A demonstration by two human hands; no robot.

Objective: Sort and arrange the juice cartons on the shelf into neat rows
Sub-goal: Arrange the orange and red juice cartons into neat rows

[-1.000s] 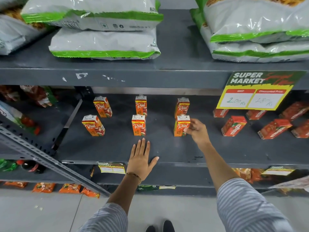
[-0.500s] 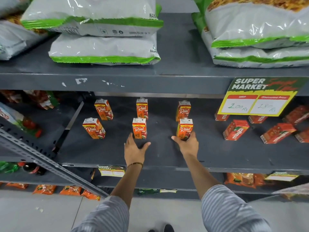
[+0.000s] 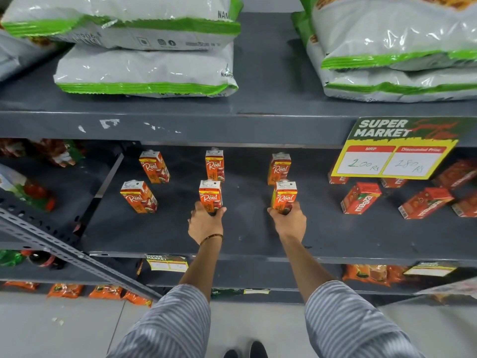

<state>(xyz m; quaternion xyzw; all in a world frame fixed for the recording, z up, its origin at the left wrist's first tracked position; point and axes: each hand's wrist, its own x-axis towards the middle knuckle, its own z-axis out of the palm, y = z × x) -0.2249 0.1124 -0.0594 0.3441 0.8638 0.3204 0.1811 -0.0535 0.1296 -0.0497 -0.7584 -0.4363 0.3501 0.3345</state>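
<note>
Several orange "Real" juice cartons stand upright in two rows on the dark grey shelf (image 3: 245, 236). The back row holds a left carton (image 3: 154, 166), a middle carton (image 3: 214, 164) and a right carton (image 3: 279, 168). In front stand the front left carton (image 3: 138, 196), the front middle carton (image 3: 210, 195) and the front right carton (image 3: 284, 195). My left hand (image 3: 205, 223) grips the base of the front middle carton. My right hand (image 3: 288, 220) grips the base of the front right carton. Both bases are hidden by my fingers.
Red "Maaza" cartons (image 3: 360, 198) lie tilted on the shelf's right part. A yellow price sign (image 3: 392, 155) hangs from the upper shelf, which carries white and green bags (image 3: 144, 73). A slanted metal brace (image 3: 64, 250) crosses the lower left. Orange packets (image 3: 65, 290) sit on lower shelves.
My left hand moved from flat on the shelf up to the front middle carton and closed on it. My right hand shifted from the front right carton's side to gripping its base.
</note>
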